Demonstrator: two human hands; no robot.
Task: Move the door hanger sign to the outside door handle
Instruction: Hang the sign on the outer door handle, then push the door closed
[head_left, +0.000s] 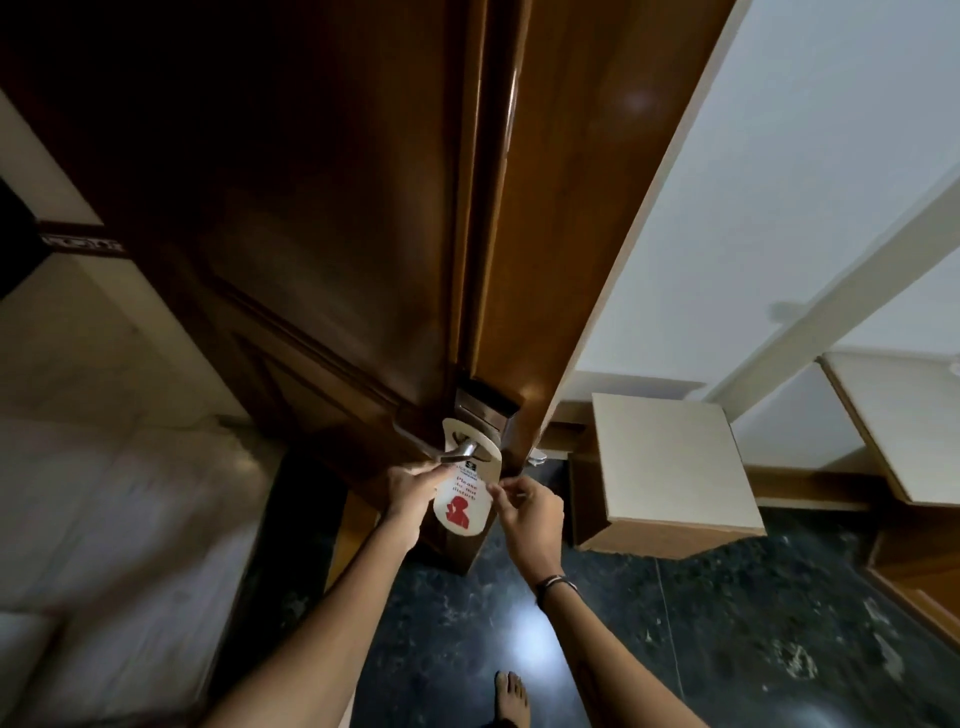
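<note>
Currently, in the head view, the door hanger sign (464, 491) hangs on the metal door handle (457, 453), with the lever passing through the cut-out at the top of the sign. The sign is white, carries red lettering that reads "Please do not disturb", and shows a red figure below the text. Its lower body hangs just below the handle.

The handle sits on the face of the brown wooden door (332, 218), below a dark lock plate (485, 402). The door stands open, with its narrow edge turned toward the camera.

The left hand (413, 488) is left of the handle and slightly below it. Its grip pinches the left edge of the sign, with the fingertips close to the end of the lever.

The right hand (530, 512) is right of the handle and below it. Its grip pinches the right edge of the sign between thumb and forefinger. A dark band (556, 583) circles the right wrist.

Well below the handle, a bare foot (511, 696) stands on the dark polished floor (727, 623). A pale cabinet (670, 467) stands right of the handle.
</note>
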